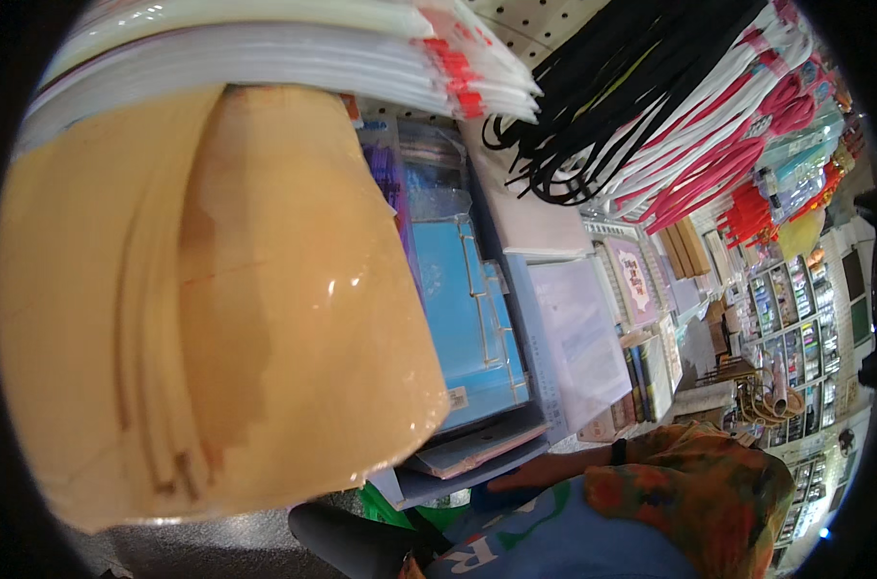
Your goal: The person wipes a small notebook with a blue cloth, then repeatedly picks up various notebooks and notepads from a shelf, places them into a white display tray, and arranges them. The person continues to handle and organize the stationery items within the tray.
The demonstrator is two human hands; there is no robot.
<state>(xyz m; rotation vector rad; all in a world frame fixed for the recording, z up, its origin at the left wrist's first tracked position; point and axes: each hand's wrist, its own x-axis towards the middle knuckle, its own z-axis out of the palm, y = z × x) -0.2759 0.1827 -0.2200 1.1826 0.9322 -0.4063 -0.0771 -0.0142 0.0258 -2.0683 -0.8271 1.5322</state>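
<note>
My right forearm reaches out from a patterned orange sleeve point(699, 463), with a black band point(618, 452) at the wrist. My right hand point(507, 481) is low, beside the blue-grey display box point(475, 470), and the blue apron point(576, 528) partly covers it. Its fingers and anything in them are hidden. My left hand is out of view. Close before me hangs a bundle of kraft paper envelopes point(308, 289) in shiny clear wrap. Behind it, blue loose-leaf binders point(449, 289) with metal rings stand in the box.
Clear plastic sleeves point(265, 61) with red-marked ends lie above the envelopes. Black cords point(612, 94) and pink-and-white cords point(728, 152) hang from pegboard point(518, 29). Notebooks point(634, 279) line the shelf, beside a translucent folder point(576, 340). A green plastic object point(384, 506) is below. Stocked shelves point(793, 318) stand farther off.
</note>
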